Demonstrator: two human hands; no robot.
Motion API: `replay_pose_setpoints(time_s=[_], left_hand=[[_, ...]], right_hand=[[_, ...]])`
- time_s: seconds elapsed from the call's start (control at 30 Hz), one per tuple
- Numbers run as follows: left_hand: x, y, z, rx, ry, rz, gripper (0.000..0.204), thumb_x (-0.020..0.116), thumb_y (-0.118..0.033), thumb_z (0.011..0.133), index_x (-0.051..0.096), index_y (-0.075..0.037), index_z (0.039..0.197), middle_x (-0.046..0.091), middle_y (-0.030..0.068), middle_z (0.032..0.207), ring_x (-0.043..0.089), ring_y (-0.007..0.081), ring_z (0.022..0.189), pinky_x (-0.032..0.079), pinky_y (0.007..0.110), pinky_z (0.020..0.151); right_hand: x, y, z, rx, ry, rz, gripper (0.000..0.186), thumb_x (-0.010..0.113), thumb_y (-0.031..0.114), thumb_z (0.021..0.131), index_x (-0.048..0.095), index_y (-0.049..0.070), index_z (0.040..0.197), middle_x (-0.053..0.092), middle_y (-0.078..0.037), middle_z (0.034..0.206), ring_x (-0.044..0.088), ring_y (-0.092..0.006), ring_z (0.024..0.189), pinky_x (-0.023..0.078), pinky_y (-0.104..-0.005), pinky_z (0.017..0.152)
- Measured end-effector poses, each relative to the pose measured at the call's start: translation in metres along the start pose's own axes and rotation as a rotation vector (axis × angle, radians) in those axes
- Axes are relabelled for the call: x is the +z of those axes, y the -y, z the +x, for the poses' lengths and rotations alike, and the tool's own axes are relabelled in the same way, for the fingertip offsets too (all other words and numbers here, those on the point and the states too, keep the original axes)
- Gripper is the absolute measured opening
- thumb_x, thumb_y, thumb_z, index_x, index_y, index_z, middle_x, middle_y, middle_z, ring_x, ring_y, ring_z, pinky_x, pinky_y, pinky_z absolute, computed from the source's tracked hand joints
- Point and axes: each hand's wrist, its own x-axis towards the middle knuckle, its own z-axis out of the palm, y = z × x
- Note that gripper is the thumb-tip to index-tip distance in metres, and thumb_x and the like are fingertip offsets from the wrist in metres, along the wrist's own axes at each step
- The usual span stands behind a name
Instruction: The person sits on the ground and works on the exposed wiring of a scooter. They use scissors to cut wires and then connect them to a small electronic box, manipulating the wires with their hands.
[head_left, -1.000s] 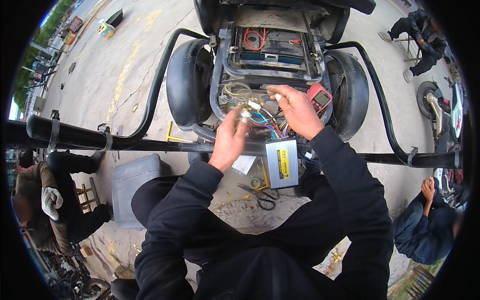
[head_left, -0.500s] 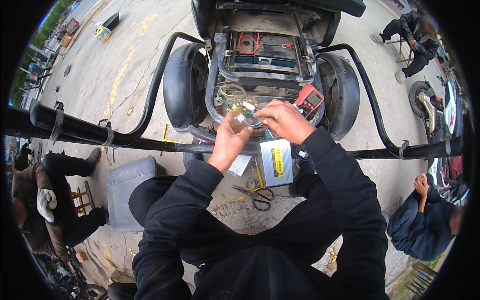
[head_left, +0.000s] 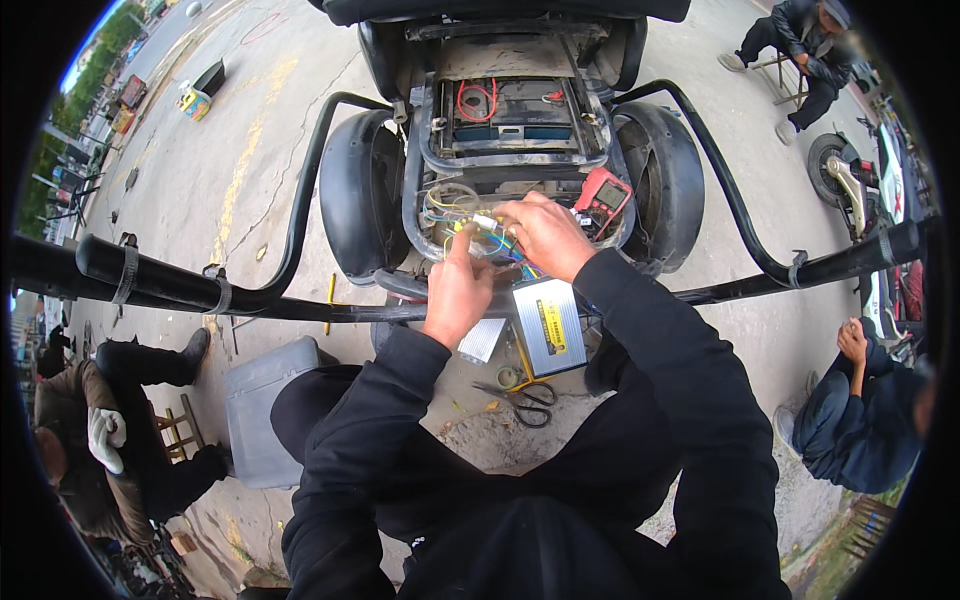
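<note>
Over the rear frame of a vehicle, both my hands work close together among thin coloured wires (head_left: 447, 202). My right hand (head_left: 550, 236) is closed, its thumb and fingertips pinching a white plug connector (head_left: 487, 222). Just left of it and lower, my left hand (head_left: 460, 288) is closed too, fingertips against the wires by small yellow connectors (head_left: 464, 229); exactly what it grips is hidden. Below the right hand leans a finned silver controller box (head_left: 549, 325) with a yellow label, wires running up from its top. A red multimeter (head_left: 606, 196) rests on the frame at the right.
Black tubular bars (head_left: 350, 312) cross between me and the vehicle. Scissors (head_left: 532, 404) and a tape roll (head_left: 508, 377) lie on the ground by a second silver piece (head_left: 482, 340). A grey toolbox (head_left: 268, 410) stands left. Seated people (head_left: 800, 55) are on both sides.
My left fingers have drawn in from a looser spread to the yellow connectors. My right hand stays at the white connector. The whole view has shifted slightly.
</note>
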Motion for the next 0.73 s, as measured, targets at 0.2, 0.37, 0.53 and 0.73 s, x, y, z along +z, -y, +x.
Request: replay_pose_setpoints(time_s=[0.2,0.37,0.53,0.73], left_hand=[[-0.055,-0.029,-0.027,0.038,-0.04,0.256,0.081,0.078,-0.017,0.096,0.042,-0.003,0.167,0.081,0.0239,0.093,0.08,0.0444,0.091,0.062,0.051,0.086],[-0.084,-0.09,-0.066,0.292,-0.226,0.245,0.034,0.078,-0.022,0.097,0.078,-0.008,0.128,0.08,0.0209,0.085,0.08,0.0404,0.083,0.062,0.052,0.079],[-0.124,-0.175,-0.1,0.518,-0.333,0.396,0.026,0.074,-0.018,0.097,0.078,-0.013,0.122,0.077,0.0196,0.079,0.078,0.0412,0.077,0.061,0.052,0.074],[-0.184,-0.23,-0.123,0.737,-0.605,0.604,0.045,0.08,-0.017,0.095,0.069,-0.013,0.138,0.081,0.017,0.116,0.077,0.0328,0.11,0.058,0.044,0.083]], right_hand=[[-0.09,0.054,-0.088,0.095,-0.371,0.058,0.049,0.064,-0.001,0.106,0.058,-0.003,0.154,0.077,-0.019,0.13,0.074,-0.028,0.119,0.059,-0.0409,0.102],[-0.208,0.122,-0.264,0.44,-0.811,0.21,0.047,0.07,0.007,0.106,0.062,-0.004,0.151,0.08,-0.01,0.11,0.075,-0.0165,0.102,0.06,-0.0351,0.093],[-0.276,0.114,-0.251,0.376,-1.189,0.277,0.051,0.068,0.024,0.111,0.058,-0.004,0.154,0.077,-0.012,0.11,0.072,-0.0206,0.1,0.057,-0.0399,0.098],[-0.262,0.065,-0.206,0.3,-1.49,0.067,0.077,0.073,0.043,0.109,0.043,0.001,0.166,0.061,-0.025,0.15,0.06,-0.0344,0.134,0.044,-0.0483,0.12]])
